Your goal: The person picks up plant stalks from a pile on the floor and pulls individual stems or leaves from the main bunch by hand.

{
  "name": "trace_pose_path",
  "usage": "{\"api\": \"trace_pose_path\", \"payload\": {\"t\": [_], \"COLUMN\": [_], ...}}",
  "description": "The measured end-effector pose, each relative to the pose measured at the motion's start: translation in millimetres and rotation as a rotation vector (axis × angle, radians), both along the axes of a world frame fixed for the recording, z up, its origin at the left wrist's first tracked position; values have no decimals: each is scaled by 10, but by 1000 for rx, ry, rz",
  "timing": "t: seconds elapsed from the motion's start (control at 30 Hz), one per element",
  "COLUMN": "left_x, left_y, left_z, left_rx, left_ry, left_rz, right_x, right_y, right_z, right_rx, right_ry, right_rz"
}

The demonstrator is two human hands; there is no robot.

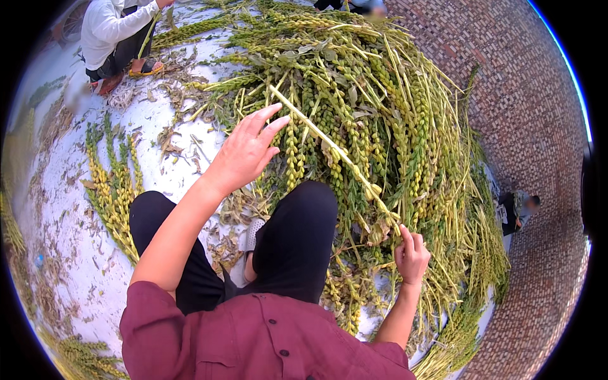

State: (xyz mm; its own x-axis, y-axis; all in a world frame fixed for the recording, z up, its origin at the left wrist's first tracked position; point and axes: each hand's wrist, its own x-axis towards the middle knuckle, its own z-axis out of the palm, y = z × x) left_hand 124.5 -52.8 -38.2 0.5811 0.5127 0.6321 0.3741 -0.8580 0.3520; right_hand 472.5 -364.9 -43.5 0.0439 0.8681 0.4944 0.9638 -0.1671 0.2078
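Note:
My right hand (412, 256) pinches the thin, podded end of a pale plant stalk (327, 138), which looks like sesame. Most of that stalk is bare, with a few yellow-green pods and a dry leaf close to my right fingers. It slants away from me to its thick cut end, just beyond my left hand (247, 149). The left fingers are spread beside the stalk, and nothing shows between them. Beneath and beyond the stalk lies a large heap of similar stalks (403, 123), thick with green and yellow pods.
Several podded stems (111, 185) lie on a white ground sheet (156, 168) at my left, among dry leaf litter (228, 251). One person (111, 38) crouches at upper left holding a stem. Others are at the top edge and far right. Brick paving (517, 109) borders the heap.

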Motion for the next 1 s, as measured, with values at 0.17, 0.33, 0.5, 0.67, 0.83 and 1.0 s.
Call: {"api": "trace_pose_path", "payload": {"t": [0.17, 0.33, 0.5, 0.67, 0.83, 1.0], "left_x": [77, -287, -895, -1651, -2345, -2839], "left_y": [-86, -174, -95, -59, -132, -389], "left_z": [161, 101, 144, 80, -234, -567], "left_rx": [155, -453, -774, -835, -946, -936], "left_ry": [176, 186, -103, -265, -475, -611], "left_rz": [-124, -168, -79, 26, 158, 234], "right_x": [-265, -386, -638, -683, -387, -737], "right_y": [152, 717, 1228, 1361, 1664, 2258], "right_z": [254, 580, 624, 522, 310, 540], "right_rx": [118, 191, 327, 687, 714, 196], "right_ry": [-43, -128, -19, 291, 1438, 1805], "right_rz": [213, 349, 478, 317, 247, 617]}}
